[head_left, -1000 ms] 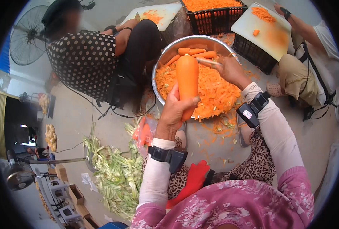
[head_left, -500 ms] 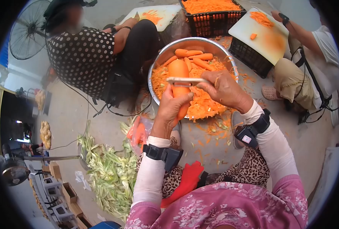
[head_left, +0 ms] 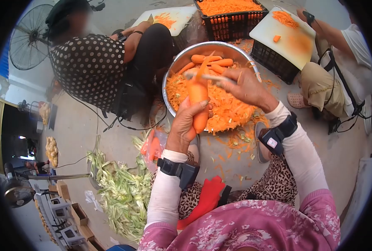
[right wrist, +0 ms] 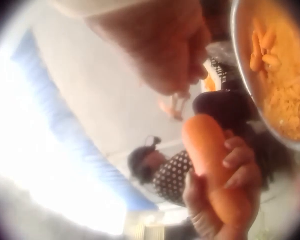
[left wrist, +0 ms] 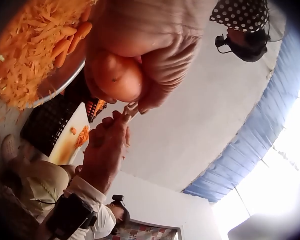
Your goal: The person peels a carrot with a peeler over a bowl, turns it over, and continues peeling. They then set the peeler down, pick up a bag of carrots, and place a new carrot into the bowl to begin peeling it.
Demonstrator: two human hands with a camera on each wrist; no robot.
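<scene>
My left hand (head_left: 186, 121) grips a thick orange carrot (head_left: 198, 94), its far end tilted up over the basin. The left wrist view shows that carrot's blunt end (left wrist: 122, 82) close to the camera. My right hand (head_left: 248, 88) holds a peeler (head_left: 213, 78), which lies across the carrot near its far end. A strip of peel (head_left: 203, 69) rises beside the blade. In the right wrist view the peeler (right wrist: 178, 105) appears blurred, just off the carrot's tip. Below both hands stands a metal basin (head_left: 166, 94) with orange peelings (head_left: 236, 108) and several whole carrots (head_left: 221, 62).
Two people sit across from me, at left and right, each beside a cutting board (head_left: 292, 42) with shredded carrot. A black crate (head_left: 232, 23) of shreds stands behind the basin. Pale green husks (head_left: 123, 194) heap on the floor at left, near a plastic bag (head_left: 152, 144).
The peeler came onto the carrot from its right side, crossed its middle, and now sits nearer the far end with a strip lifting off. The carrot moved slightly left.
</scene>
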